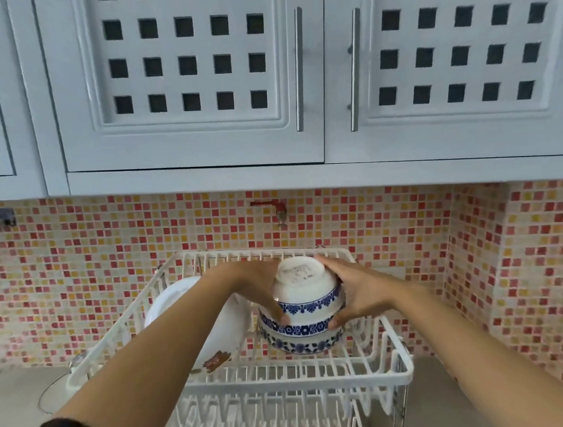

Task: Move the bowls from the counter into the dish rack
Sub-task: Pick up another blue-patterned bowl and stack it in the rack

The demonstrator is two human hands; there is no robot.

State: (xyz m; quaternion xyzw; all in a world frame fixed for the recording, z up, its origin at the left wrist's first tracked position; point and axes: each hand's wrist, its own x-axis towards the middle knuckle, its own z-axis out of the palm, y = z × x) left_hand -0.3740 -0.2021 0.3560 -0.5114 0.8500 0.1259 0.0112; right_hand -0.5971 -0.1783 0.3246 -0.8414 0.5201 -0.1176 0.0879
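Observation:
A stack of white bowls with blue flower bands [309,303] sits upside down in the upper tier of the white wire dish rack [401,377]. The top bowl's foot ring faces me. My left hand [262,289] presses on the stack's left side, thumb on the blue band. My right hand [353,292] clasps the right side, fingers curled under the upper bowl's rim. Both hands grip the stack between them. The lowest bowl [300,343] rests on the rack's wires.
A white plate with a brown pattern [216,339] leans in the rack's left slots, partly behind my left forearm. The rack's lower tier [256,424] shows below. Grey wall cabinets [179,86] hang overhead. A glass lid [55,393] lies on the counter at left.

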